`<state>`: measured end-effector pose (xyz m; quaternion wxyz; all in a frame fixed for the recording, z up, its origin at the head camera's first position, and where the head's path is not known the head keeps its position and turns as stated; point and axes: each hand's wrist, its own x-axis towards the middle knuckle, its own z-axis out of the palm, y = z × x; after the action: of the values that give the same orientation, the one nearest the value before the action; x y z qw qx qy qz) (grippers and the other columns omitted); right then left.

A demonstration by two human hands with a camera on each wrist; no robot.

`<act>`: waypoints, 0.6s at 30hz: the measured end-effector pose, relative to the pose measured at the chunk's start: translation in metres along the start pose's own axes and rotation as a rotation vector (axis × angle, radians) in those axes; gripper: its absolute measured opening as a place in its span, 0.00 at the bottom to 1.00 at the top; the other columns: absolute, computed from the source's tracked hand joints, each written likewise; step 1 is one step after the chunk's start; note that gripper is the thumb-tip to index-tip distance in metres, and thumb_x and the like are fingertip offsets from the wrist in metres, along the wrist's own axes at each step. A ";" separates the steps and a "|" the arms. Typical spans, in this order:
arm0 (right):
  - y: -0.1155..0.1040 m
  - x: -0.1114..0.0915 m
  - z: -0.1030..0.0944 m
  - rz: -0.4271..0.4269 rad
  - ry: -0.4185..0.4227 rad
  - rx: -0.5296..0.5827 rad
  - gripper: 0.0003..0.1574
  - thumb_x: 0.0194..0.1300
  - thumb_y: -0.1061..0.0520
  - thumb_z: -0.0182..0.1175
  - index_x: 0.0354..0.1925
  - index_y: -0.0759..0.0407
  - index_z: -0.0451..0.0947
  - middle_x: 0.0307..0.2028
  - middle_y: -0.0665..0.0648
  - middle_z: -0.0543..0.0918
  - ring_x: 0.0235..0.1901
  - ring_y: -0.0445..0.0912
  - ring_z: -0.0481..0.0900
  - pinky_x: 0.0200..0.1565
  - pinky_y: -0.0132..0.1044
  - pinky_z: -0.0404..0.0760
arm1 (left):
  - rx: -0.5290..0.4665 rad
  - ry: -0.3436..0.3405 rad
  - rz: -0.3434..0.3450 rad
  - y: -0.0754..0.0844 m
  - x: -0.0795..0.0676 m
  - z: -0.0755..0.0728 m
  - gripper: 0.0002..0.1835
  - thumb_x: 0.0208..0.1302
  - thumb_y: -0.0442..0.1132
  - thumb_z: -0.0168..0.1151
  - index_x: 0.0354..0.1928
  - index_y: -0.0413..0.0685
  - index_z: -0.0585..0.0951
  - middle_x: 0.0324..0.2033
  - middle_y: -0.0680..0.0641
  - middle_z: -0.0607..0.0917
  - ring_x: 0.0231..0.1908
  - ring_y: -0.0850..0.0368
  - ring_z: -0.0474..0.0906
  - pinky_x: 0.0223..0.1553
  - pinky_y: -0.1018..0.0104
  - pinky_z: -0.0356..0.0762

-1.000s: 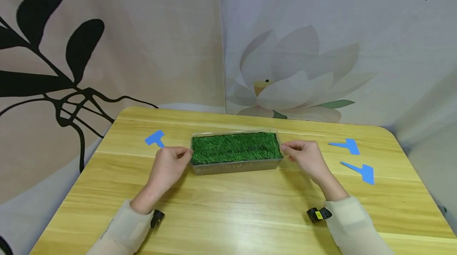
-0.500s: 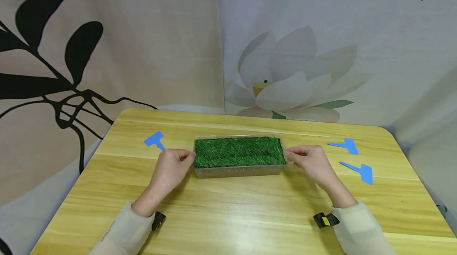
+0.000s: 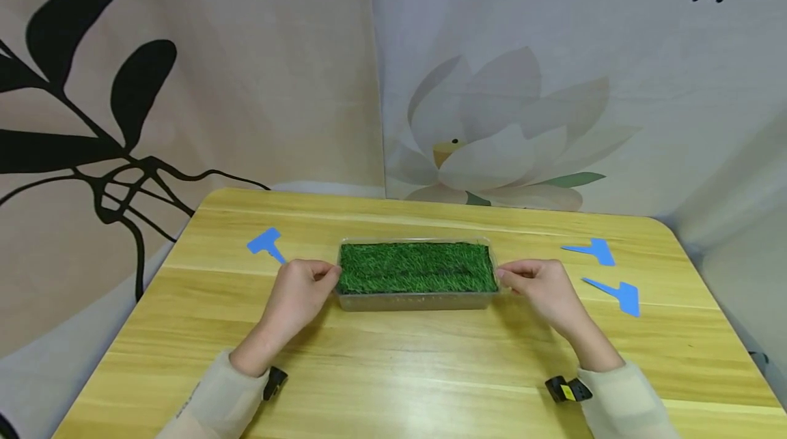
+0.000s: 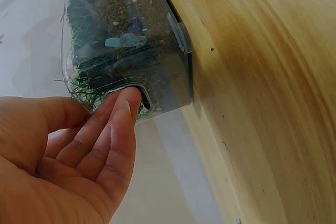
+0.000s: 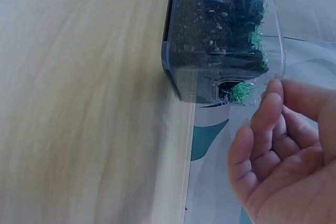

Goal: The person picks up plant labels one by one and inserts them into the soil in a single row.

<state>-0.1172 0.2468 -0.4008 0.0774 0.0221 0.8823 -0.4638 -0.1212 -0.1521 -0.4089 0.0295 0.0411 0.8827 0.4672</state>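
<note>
A clear plastic box (image 3: 418,302) stands on the table, topped with green artificial grass (image 3: 418,268). Through its wall, the left wrist view shows dark soil-like filling with pale bits (image 4: 113,9). At the box's left end, my left hand (image 3: 301,292) pinches the rim, its fingertips at the cut-out handle hole. My right hand (image 3: 547,289) pinches the rim at the opposite end between thumb and index finger, above a similar hole (image 5: 233,92). A blue T-shaped plant label (image 3: 266,243) lies just beyond my left hand.
Two more blue T-shaped labels, an upper one (image 3: 593,251) and a lower one (image 3: 621,297), lie right of my right hand. The wooden table (image 3: 393,371) reaches back to a printed curtain (image 3: 295,70).
Both hands have moved the box a little rightward and towards me, turning it slightly so its front edge sits more level. The labels stay in place, while the head view shifts slightly.
</note>
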 end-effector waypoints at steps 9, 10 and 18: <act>0.003 -0.010 -0.003 -0.003 0.014 -0.005 0.18 0.75 0.49 0.66 0.52 0.61 0.89 0.43 0.57 0.91 0.42 0.55 0.85 0.42 0.47 0.84 | 0.011 -0.017 0.011 0.003 -0.003 0.003 0.10 0.75 0.34 0.63 0.42 0.40 0.92 0.12 0.52 0.75 0.13 0.63 0.57 0.17 0.72 0.57; 0.003 -0.011 -0.003 -0.003 0.017 -0.008 0.17 0.75 0.50 0.66 0.51 0.61 0.89 0.43 0.57 0.91 0.42 0.55 0.85 0.41 0.47 0.84 | 0.014 -0.016 0.012 0.003 -0.003 0.004 0.10 0.75 0.34 0.63 0.41 0.40 0.92 0.12 0.53 0.75 0.13 0.63 0.57 0.17 0.72 0.57; 0.007 -0.020 -0.005 -0.018 0.035 -0.022 0.17 0.74 0.49 0.67 0.51 0.60 0.89 0.41 0.54 0.91 0.42 0.53 0.84 0.40 0.43 0.83 | 0.012 -0.025 0.021 0.006 -0.006 0.006 0.10 0.75 0.34 0.63 0.39 0.41 0.92 0.12 0.51 0.75 0.12 0.63 0.56 0.16 0.72 0.56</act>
<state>-0.0976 0.2554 -0.4004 0.0580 0.0215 0.8887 -0.4544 -0.1148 -0.1444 -0.4073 0.0355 0.0564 0.8846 0.4615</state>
